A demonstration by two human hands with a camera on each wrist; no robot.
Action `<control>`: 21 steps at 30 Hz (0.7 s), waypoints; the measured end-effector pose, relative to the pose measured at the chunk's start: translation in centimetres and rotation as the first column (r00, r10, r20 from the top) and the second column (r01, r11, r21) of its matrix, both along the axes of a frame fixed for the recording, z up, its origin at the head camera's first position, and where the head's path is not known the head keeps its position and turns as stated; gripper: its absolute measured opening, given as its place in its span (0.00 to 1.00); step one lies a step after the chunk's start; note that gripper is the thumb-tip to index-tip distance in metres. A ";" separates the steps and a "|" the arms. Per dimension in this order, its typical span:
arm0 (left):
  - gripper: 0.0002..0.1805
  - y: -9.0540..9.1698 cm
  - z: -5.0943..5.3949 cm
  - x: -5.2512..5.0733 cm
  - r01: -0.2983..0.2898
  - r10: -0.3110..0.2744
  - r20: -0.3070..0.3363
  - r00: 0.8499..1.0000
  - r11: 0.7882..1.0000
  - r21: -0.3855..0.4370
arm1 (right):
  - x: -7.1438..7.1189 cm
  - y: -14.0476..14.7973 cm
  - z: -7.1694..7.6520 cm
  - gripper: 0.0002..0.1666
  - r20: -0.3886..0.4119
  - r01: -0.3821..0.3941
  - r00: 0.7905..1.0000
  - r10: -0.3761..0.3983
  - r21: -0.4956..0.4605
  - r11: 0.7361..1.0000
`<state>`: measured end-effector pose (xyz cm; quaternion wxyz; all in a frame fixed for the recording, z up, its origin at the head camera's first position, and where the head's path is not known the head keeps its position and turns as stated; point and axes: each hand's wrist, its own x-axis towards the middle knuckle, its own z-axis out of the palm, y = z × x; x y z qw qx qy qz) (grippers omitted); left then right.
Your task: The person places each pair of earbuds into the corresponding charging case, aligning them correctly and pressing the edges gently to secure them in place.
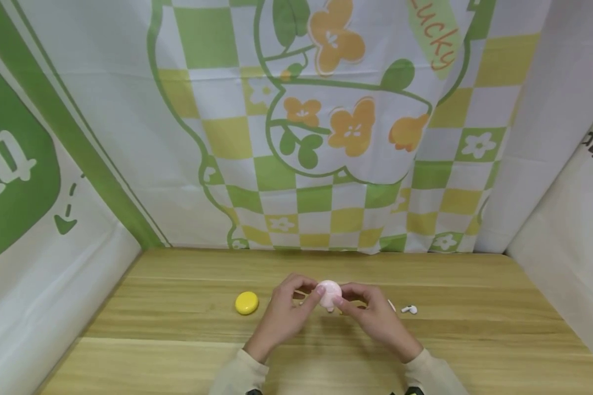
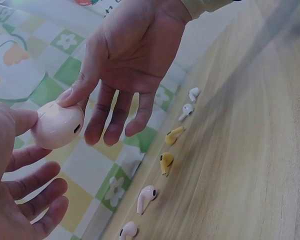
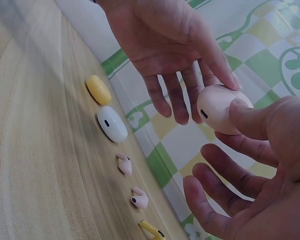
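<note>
A glossy pink earbud charging case [image 1: 331, 287] is held up above the table between both hands. My left hand [image 1: 285, 311] pinches its left side with thumb and fingers. On the opposite side, my right hand [image 1: 377, 314] pinches it too. The case looks closed, and a small dark port shows on its underside in both wrist views. Below the hands lie two pink earbuds [image 2: 147, 196], two yellow earbuds [image 2: 166, 160] and two white earbuds [image 2: 187, 111] in a row. The hands hide most of them in the head view.
To the left on the wooden table [image 1: 168, 362] lies a round yellow case [image 1: 247, 303]. A white case [image 3: 112, 124] sits beside it, hidden behind the left hand in the head view. A patterned curtain [image 1: 316, 200] hangs at the table's back edge, with white cloth at both sides.
</note>
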<state>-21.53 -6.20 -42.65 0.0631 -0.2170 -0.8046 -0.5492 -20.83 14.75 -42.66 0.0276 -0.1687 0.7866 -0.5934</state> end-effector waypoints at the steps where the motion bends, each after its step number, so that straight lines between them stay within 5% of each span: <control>1: 0.16 0.0 0.0 0.0 0.005 -0.005 0.002 1.000 1.000 -0.002 | 0.0 0.0 0.0 0.16 -0.001 0.002 1.000 -0.002 -0.005 1.000; 21: 0.19 0.6 0.1 0.1 -0.075 0.075 0.055 0.996 0.997 -0.006 | 0.2 -0.1 0.2 0.17 -0.022 -0.035 0.999 0.034 -0.021 0.999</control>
